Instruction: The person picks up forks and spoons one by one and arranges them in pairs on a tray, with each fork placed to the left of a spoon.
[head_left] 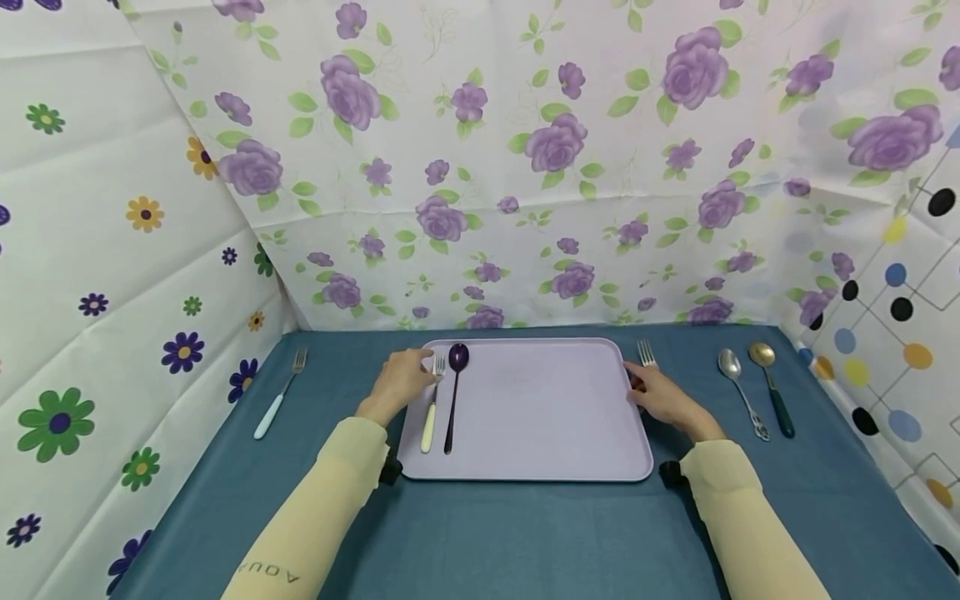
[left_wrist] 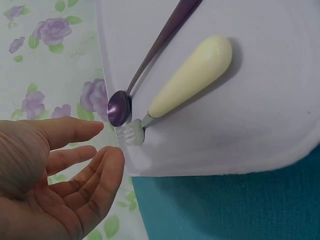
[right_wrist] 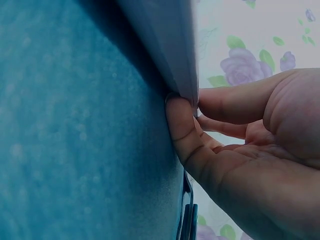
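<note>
A pale lilac tray (head_left: 540, 408) lies on the table, holding a fork with a cream handle (head_left: 432, 412) and, to its right, a dark purple spoon (head_left: 454, 396). My left hand (head_left: 405, 381) hovers at the tray's left side by the fork's tines. In the left wrist view its thumb and fingers stand apart with nothing between them. My right hand (head_left: 663, 396) pinches the tray's right rim, thumb on top and a finger beneath, as the right wrist view shows. Behind that hand a fork's tines (head_left: 647, 353) show; its handle is hidden.
On the blue tablecloth (head_left: 517, 533), a fork with a white handle (head_left: 281, 395) lies far left. To the right lie a silver spoon (head_left: 742, 392) and a gold spoon with a green handle (head_left: 772, 390). Flowered cloth (head_left: 480, 167) hangs behind the table.
</note>
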